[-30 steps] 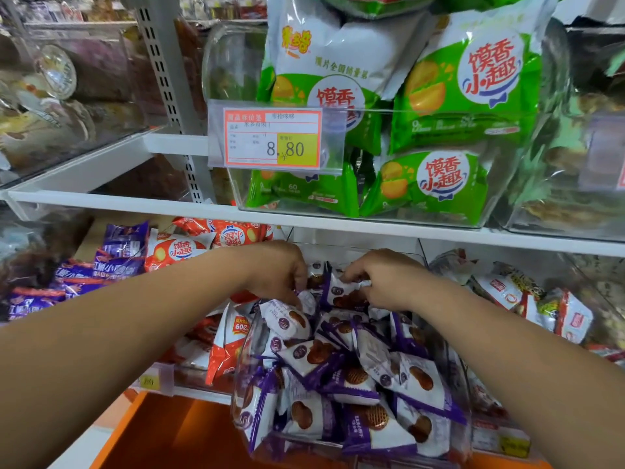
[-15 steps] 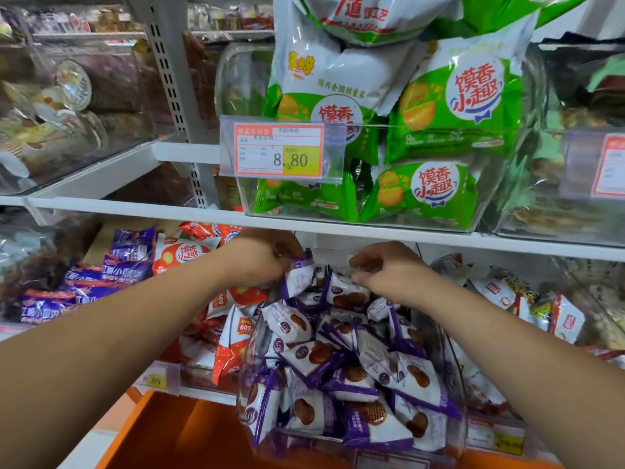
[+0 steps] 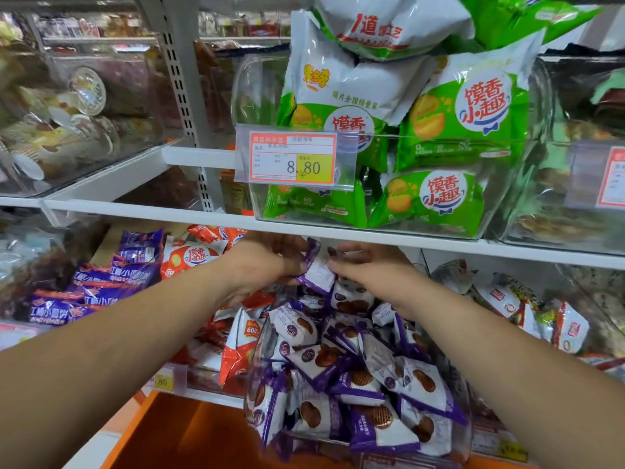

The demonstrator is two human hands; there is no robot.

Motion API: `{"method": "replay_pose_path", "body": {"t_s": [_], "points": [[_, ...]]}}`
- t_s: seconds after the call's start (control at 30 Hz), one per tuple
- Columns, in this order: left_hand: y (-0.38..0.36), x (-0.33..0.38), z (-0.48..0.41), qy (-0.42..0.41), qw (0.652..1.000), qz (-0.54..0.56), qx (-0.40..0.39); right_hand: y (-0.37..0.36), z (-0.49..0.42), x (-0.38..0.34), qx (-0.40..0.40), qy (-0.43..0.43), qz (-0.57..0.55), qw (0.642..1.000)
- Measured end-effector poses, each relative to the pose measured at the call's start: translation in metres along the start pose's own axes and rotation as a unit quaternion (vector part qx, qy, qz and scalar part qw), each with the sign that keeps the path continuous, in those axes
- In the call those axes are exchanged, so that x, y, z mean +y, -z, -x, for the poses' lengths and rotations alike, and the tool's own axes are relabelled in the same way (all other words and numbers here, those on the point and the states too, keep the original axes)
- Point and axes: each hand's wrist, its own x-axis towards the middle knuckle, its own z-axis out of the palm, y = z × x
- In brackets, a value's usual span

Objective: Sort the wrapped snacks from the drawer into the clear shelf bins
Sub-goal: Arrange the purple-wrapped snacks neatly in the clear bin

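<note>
— So where's the packet (image 3: 319, 270)?
— Between my hands; left hand (image 3: 267, 265) and right hand (image 3: 370, 270) both pinch its ends, probably to lay it flat on the bin (image 3: 252, 377) pile just below them.

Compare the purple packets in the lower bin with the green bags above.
The purple packets are small and show brown biscuits; the green bags are much larger and show yellow ones. Purple packets lie jumbled; green bags pile higher than the upper bin. Both are sealed plastic wrappers.
</note>
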Motion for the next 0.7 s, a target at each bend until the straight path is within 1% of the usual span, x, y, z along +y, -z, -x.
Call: {"method": "replay_pose_path", "body": {"t_s": [0.07,0.13,0.17,0.23,0.33,0.4,0.43,0.47,0.5,0.57,0.6,0.67,0.7], "points": [[0.002,-0.002,-0.003,-0.015,0.997,-0.076,-0.007,-0.002,-0.004,0.003,0.012,-0.006,-0.026,1.0],[0.004,0.001,-0.004,-0.011,0.989,-0.144,-0.029,-0.002,-0.008,0.005,0.012,-0.007,-0.028,1.0],[0.005,0.004,-0.003,-0.009,0.985,-0.167,-0.04,-0.001,-0.01,0.007,0.007,-0.008,-0.026,1.0],[0.006,0.008,-0.005,-0.008,0.981,-0.191,-0.023,0.001,-0.009,0.008,-0.008,-0.006,-0.026,1.0],[0.006,0.011,-0.003,0.009,0.973,-0.23,0.02,0.001,-0.007,0.004,-0.016,0.006,0.03,0.999],[0.006,0.01,-0.004,0.012,0.961,-0.277,-0.003,-0.001,-0.004,-0.001,-0.017,0.008,0.09,0.996],[0.005,0.009,-0.005,0.003,0.957,-0.288,-0.021,-0.003,-0.003,-0.002,-0.014,0.007,0.102,0.995],[0.005,0.009,-0.006,-0.006,0.958,-0.284,-0.035,-0.004,-0.003,-0.002,-0.007,0.007,0.098,0.995],[0.004,0.009,-0.007,-0.01,0.962,-0.273,-0.033,-0.004,-0.003,-0.001,0.001,0.011,0.076,0.997],[0.004,0.006,-0.006,-0.002,0.974,-0.227,-0.003,-0.003,-0.001,0.001,0.007,0.018,0.022,1.0],[0.003,0.004,-0.005,0.01,0.985,-0.174,0.003,0.0,0.001,0.002,-0.004,0.027,0.027,0.999],[0.002,0.003,-0.002,0.035,0.998,-0.046,-0.016,0.005,0.003,0.005,-0.029,0.045,0.086,0.995],[0.002,0.001,0.001,0.028,0.999,-0.019,-0.028,0.007,0.005,0.007,-0.038,0.054,0.11,0.992]]}}
